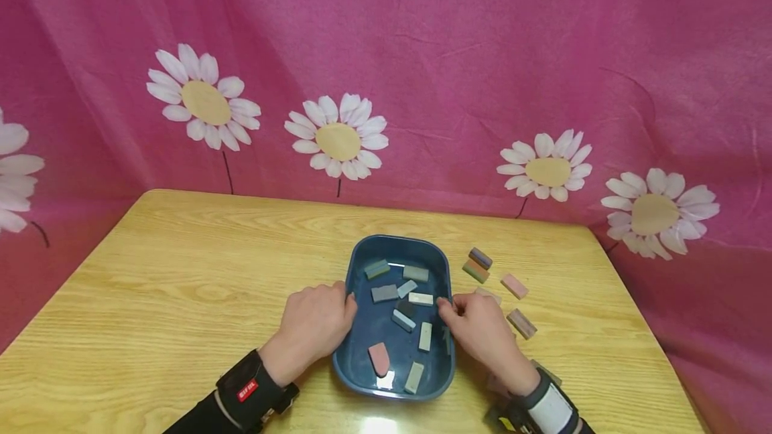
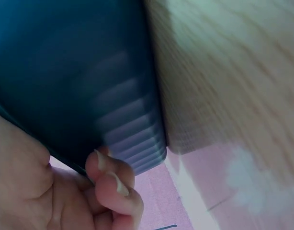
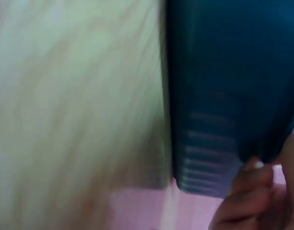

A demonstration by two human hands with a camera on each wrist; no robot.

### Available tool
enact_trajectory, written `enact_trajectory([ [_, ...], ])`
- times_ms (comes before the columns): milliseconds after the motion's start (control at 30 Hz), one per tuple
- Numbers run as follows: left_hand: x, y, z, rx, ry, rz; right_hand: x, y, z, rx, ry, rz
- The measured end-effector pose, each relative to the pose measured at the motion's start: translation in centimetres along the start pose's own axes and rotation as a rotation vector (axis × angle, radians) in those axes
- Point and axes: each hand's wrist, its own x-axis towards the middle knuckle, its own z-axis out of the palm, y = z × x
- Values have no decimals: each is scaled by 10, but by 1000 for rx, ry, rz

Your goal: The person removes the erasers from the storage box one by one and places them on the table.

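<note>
Head view: left hand [image 1: 316, 323] and right hand [image 1: 482, 327] pinch opposite rims of the blue plastic tub [image 1: 362, 333] on the wood-grain table [image 1: 181, 286]; uneven lifting could slide its loose small blocks [image 1: 420, 299] together.

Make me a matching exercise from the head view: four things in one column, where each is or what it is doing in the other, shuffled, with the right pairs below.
Things
1. Left hand
2. Right hand
3. Round-ended pink block
4. Oblong pink block

Places and states
A. Inside the blue tray, toward its near end
B. Gripping the tray's right side
C. On the wooden table, right of the tray
D. Gripping the tray's left side

Right pairs: 1-D, 2-B, 3-A, 4-C
</note>
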Motion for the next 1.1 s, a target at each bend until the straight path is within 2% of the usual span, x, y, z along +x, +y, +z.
enact_trajectory([
  [100, -1, 2, 1, 46, 126, 53, 0, 1, 3, 65, -9, 53],
  [200, 1, 2, 1, 111, 234, 152, 0, 1, 6, 155, -40, 108],
  [267, 2, 2, 1, 134, 247, 225, 0, 1, 8, 190, -52, 130],
  [400, 5, 3, 0, 131, 219, 351, 0, 2, 8, 190, -42, 129],
  [500, 7, 5, -3, 120, 174, 432, 0, 1, 8, 166, -44, 131],
  [567, 10, 8, -7, 111, 116, 488, 0, 1, 7, 159, -51, 141],
  [767, 22, 29, -22, 88, -137, 651, 0, 0, 4, 155, -61, 155],
  [933, 31, 50, -26, 158, -325, 742, -1, 0, 3, 160, -69, 154],
  [1000, 33, 58, -26, 208, -363, 766, 0, 0, 3, 159, -74, 158],
  [1100, 36, 65, -26, 281, -382, 811, 1, -1, 4, 157, -81, 155],
])
